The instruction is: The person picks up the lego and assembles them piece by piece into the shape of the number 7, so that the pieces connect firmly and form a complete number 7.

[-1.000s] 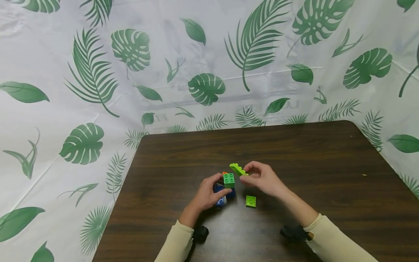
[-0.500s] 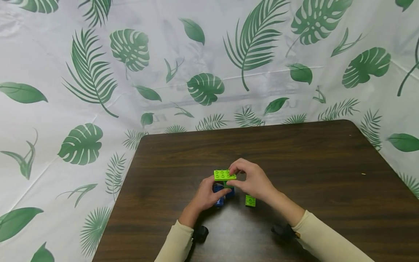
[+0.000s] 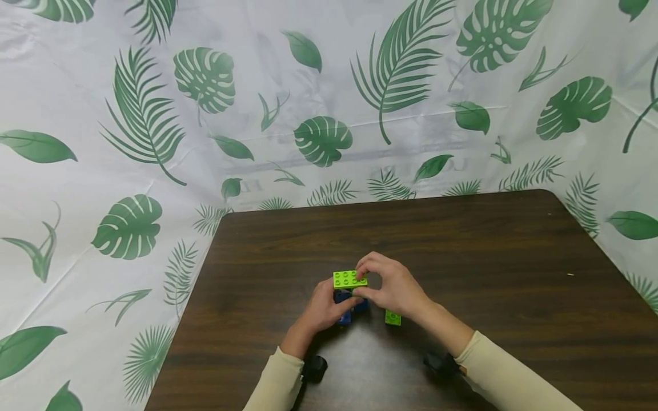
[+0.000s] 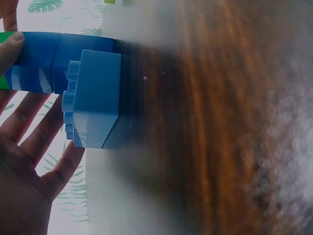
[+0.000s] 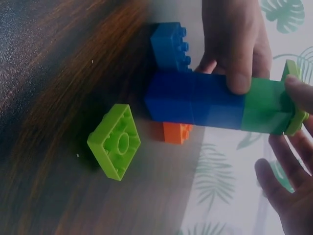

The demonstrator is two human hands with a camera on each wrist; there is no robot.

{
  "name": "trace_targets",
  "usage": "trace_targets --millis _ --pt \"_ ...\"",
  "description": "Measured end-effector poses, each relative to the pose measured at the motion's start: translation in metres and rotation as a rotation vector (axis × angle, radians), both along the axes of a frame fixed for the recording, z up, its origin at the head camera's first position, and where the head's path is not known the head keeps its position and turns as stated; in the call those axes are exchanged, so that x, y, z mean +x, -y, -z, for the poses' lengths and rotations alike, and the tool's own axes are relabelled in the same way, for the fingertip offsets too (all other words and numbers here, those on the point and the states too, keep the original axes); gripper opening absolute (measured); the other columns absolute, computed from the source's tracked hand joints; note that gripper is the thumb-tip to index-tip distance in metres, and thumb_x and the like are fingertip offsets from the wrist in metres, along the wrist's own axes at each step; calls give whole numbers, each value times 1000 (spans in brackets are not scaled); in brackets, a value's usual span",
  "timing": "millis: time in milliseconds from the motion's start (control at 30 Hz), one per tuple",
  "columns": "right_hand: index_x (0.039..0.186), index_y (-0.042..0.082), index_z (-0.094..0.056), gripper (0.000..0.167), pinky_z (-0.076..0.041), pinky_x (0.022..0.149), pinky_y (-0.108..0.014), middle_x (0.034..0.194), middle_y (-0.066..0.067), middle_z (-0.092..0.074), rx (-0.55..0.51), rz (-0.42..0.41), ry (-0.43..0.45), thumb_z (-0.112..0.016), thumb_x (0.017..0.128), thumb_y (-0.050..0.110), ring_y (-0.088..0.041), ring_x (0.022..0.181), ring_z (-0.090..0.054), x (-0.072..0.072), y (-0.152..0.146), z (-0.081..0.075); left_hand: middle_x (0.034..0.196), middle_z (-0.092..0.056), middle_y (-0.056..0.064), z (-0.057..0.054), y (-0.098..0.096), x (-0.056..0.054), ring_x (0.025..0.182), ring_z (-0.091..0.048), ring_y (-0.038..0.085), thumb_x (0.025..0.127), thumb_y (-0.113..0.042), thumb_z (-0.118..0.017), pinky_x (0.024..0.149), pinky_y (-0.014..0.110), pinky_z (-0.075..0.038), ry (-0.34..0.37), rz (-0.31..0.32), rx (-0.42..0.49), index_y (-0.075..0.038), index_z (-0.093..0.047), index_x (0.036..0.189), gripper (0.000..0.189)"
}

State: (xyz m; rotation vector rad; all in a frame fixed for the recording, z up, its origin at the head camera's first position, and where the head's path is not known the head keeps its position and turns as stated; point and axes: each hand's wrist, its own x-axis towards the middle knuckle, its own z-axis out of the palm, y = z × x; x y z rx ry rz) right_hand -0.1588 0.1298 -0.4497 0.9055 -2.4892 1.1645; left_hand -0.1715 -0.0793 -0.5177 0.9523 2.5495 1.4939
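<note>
A stack of dark blue building bricks (image 5: 195,100) rises from the table, with a green brick (image 5: 264,105) on top. My left hand (image 3: 321,307) grips this stack, its thumb pressed on the side near the joint of blue and green. With thumb and fingers, my right hand (image 3: 398,285) pinches the right end of a long lime-green brick (image 3: 344,279), which lies flat across the green brick's top, studs up. In the head view the lime brick covers the green one. Beside the stack stands a lighter blue brick (image 4: 98,98), close to the left palm.
A square lime-green brick (image 5: 115,142) lies upside down on the table (image 3: 462,245), right of the stack. An orange brick (image 5: 175,133) sits behind the stack. A leaf-patterned sheet (image 3: 257,85) hangs beyond the table.
My right hand has moved left with the long lime-green brick, levelled it over the stack and lowered it onto the green brick. The left hand stays around the stack.
</note>
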Motion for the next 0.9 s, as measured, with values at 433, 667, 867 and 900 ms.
trace_targets --millis 433,667,867,900 --pt "94 21 -70 18 -53 85 -36 109 11 -62 22 -5 14 -82 81 17 -10 99 -62 0 -5 0 115 -67 3 2 -2 -1 102 -64 13 92 -28 -71 85 41 -54 -5 -13 10 -10 -62 125 38" --pt "93 22 -71 17 -54 82 -35 107 11 -64 51 1 6 -83 81 19 -9 96 -63 0 -5 -3 115 -66 2 0 -2 0 102 -64 12 91 -27 -72 86 39 -54 3 -18 22 -11 -62 124 38" --pt "91 23 -71 17 -54 80 -35 106 14 -63 90 13 5 -83 80 21 -11 93 -65 0 -5 -3 116 -66 2 1 -2 1 104 -63 13 92 -27 -71 87 42 -53 10 -4 30 -11 -61 126 38" --pt "91 23 -71 17 -54 80 -35 106 13 -63 93 12 3 -83 80 21 -12 93 -65 0 -5 -3 117 -65 2 2 -2 1 104 -63 13 92 -27 -71 87 42 -53 13 -3 31 -12 -61 126 38"
